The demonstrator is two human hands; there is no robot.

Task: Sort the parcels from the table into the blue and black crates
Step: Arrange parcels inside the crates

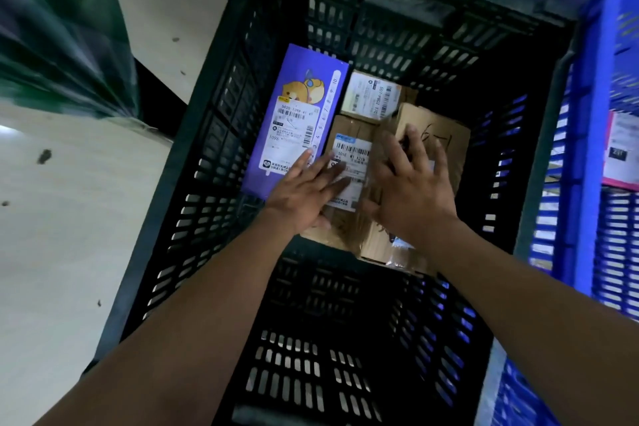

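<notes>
I look down into the black slatted crate (193,218). A purple parcel (294,114) with a cartoon and a white label leans against its left wall. Beside it lie a small box with a white label (371,97), a cardboard box with a blue-and-white label (349,145) and a cardboard box with black handwriting (439,142). My left hand (306,190) lies flat, fingers spread, over the labelled cardboard box and the purple parcel's lower corner. My right hand (411,183) rests with spread fingers on the handwritten box. The blue crate (584,183) stands to the right.
A pink-edged parcel with a white label (622,152) lies inside the blue crate. A pale floor (69,218) with dark specks spreads to the left, and a blurred green shape (58,34) sits at the upper left. The near half of the black crate's bottom is bare.
</notes>
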